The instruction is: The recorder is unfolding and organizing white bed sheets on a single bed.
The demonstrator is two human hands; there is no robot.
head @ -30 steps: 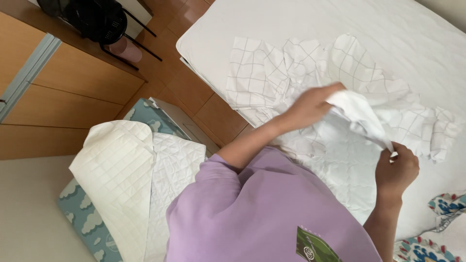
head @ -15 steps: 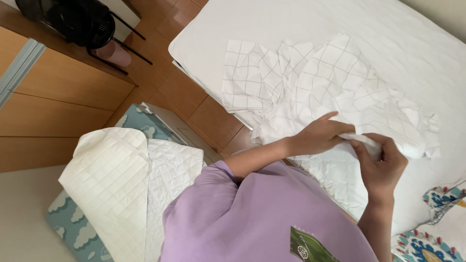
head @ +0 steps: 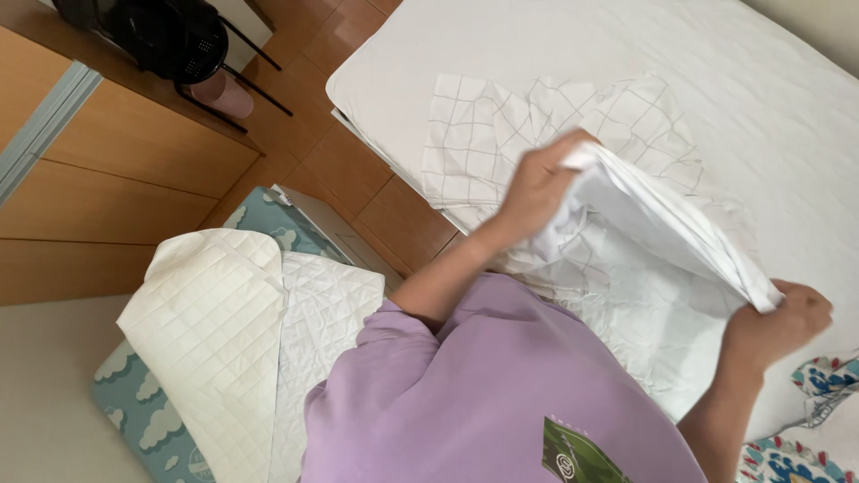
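- Left hand [head: 537, 183] grips one end of a white folded cloth [head: 658, 224], fingers closed over its upper corner.
- Right hand [head: 777, 322] pinches the other end of the same cloth, fingers curled shut on the edge near the lower right.
- The cloth is stretched between the two hands, lifted just above the bed, its folded edge running diagonally from upper left to lower right.
- Under it lies a crumpled white sheet with a thin grey grid pattern [head: 501, 134], spread on the white quilted mattress [head: 626, 45].
- The person wears a lilac short-sleeved shirt [head: 474, 394] with a green patch low on the front.
- At lower left, a cream quilted pad [head: 210, 331] is draped over a teal box with white cloud print [head: 134, 411], well apart from the hands.
- A patterned blue, red and white fabric [head: 828, 376] lies at the right edge of the bed, just beside the right hand.
- Wooden wardrobe panels [head: 116, 170] on the left; a black mesh basket [head: 170, 36] on thin black legs stands on the brown tiled floor [head: 349, 170].
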